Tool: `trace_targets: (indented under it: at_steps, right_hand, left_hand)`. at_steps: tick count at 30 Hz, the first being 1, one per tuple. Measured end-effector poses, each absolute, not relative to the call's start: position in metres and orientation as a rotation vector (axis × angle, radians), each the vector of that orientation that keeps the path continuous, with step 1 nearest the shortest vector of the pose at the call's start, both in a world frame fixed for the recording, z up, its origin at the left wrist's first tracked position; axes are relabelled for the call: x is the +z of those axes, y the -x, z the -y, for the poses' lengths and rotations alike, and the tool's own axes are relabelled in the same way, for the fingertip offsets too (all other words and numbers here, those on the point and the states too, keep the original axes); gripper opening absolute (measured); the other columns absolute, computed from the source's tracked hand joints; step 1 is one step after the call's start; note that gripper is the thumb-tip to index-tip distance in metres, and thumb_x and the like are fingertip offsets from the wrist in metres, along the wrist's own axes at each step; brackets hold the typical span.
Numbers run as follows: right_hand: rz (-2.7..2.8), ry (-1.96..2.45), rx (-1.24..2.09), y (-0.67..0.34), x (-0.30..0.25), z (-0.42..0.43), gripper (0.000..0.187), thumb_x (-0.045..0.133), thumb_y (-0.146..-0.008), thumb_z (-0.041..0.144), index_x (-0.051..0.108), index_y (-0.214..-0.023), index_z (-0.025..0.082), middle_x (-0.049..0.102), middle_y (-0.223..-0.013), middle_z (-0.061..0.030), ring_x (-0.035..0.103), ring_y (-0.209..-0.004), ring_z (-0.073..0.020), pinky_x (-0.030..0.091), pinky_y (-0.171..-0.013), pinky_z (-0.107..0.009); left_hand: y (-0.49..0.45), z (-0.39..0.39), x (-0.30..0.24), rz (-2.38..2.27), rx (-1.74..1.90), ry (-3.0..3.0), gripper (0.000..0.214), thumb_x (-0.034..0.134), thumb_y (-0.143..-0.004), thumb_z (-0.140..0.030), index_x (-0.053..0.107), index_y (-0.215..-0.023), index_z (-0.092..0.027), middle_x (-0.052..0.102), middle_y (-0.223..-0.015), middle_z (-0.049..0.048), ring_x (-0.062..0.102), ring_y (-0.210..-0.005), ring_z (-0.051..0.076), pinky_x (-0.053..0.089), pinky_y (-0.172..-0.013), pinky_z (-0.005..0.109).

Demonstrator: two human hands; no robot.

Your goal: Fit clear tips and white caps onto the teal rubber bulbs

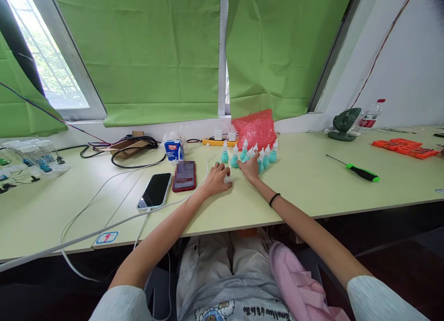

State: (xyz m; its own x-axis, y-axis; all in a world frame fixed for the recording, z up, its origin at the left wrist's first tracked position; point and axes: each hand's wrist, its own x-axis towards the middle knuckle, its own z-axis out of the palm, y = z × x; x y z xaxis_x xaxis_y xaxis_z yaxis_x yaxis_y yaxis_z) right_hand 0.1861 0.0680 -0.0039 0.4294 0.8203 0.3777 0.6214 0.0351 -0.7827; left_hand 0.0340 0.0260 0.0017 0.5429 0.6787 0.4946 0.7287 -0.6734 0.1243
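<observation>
Carefully avoid toppling bottles (265,161) with part-spread right hand (249,168), cannot tell if gripping; clasping clear piece (227,178) in left hand (218,178).

Teal btls (234,161) w/ wht tips, mostly upright, clustered.

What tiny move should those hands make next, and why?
Perhaps the right hand should gently steady the teal nozzle-tipped bottle beside its fingertips. Its fingers reach among closely grouped neighbouring bottles, so a careful touch may avoid knocking one over. The left hand has a small whitish piece by its fingers.
</observation>
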Motion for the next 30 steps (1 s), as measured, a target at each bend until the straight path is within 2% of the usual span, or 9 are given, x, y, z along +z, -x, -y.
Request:
trace_targets:
  at_steps: [4,11,20,25,30]
  right_hand:
    - [1.322,1.659,0.310,-0.186,-0.007,-0.069,0.076,0.052,-0.067,0.026,0.008,-0.126,0.006,0.060,-0.055,-0.0021,0.059,-0.071,-0.0240,0.040,-0.058,-0.028]
    - [1.276,1.676,0.274,-0.190,-0.013,-0.075,0.069,0.050,-0.067,0.026,0.015,-0.123,0.007,0.063,-0.068,-0.0061,0.059,-0.071,-0.0224,0.041,-0.059,-0.028]
    - [1.263,1.624,0.462,-0.193,-0.012,-0.079,0.084,0.053,-0.067,0.025,0.001,-0.128,-0.001,0.061,-0.051,-0.0013,0.061,-0.069,-0.0201,0.044,-0.056,-0.025]
    - [1.246,1.615,0.480,-0.196,-0.014,-0.083,0.078,0.051,-0.068,0.024,0.006,-0.126,-0.002,0.059,-0.048,-0.0005,0.061,-0.059,-0.0182,0.044,-0.049,-0.022]
    - [1.227,1.636,0.410,-0.195,-0.018,-0.084,0.065,0.050,-0.068,0.024,0.017,-0.120,0.004,0.059,-0.054,-0.0023,0.058,-0.050,-0.0172,0.042,-0.046,-0.024]
  left_hand:
    - [-0.034,-0.025,0.002,1.225,-0.787,2.693,0.023,0.061,-0.059,-0.023,0.050,-0.079,-0.020,0.047,-0.084,0.0050,0.041,-0.089,0.024,0.039,-0.074,0.036]
    - [-0.033,-0.030,0.000,1.246,-0.782,2.687,0.018,0.056,-0.064,-0.018,0.051,-0.081,-0.020,0.048,-0.082,0.0048,0.041,-0.089,0.023,0.039,-0.074,0.036]
    - [-0.034,-0.028,0.001,1.292,-0.786,2.674,0.015,0.057,-0.063,-0.020,0.053,-0.077,-0.020,0.050,-0.080,0.0052,0.042,-0.090,0.024,0.039,-0.072,0.036]
    - [-0.035,-0.028,0.001,1.309,-0.824,2.656,0.010,0.054,-0.066,-0.021,0.053,-0.076,-0.020,0.052,-0.080,0.0055,0.043,-0.089,0.024,0.039,-0.071,0.036]
    - [-0.035,-0.030,0.002,1.326,-0.860,2.647,0.008,0.052,-0.068,-0.019,0.053,-0.075,-0.020,0.053,-0.078,0.0046,0.045,-0.086,0.022,0.040,-0.071,0.035]
